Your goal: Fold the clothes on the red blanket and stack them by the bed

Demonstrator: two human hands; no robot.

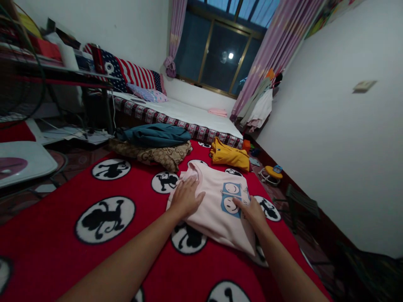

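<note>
A pale pink sweatshirt (208, 205) with two blue smiling-face prints lies folded on the red blanket (59, 218). Flat on its left part, beside the collar, rests my left hand (186, 197), fingers stretched out and thumb spread. My right hand (252, 213) holds the sweatshirt's right edge, thumb on top by the prints and the other fingers mostly hidden at the side. Just beyond it lies a folded yellow garment (229, 155). To the far left of that, a dark teal garment (157, 135) is piled on a brown patterned cloth (163, 155).
Behind stands a bed (185, 110) with a patterned edge, below a window. At the left are a cluttered desk (72, 75) and a white chair (25, 159). A small yellow stool (273, 172) and a dark folding stool (302, 201) stand along the right wall.
</note>
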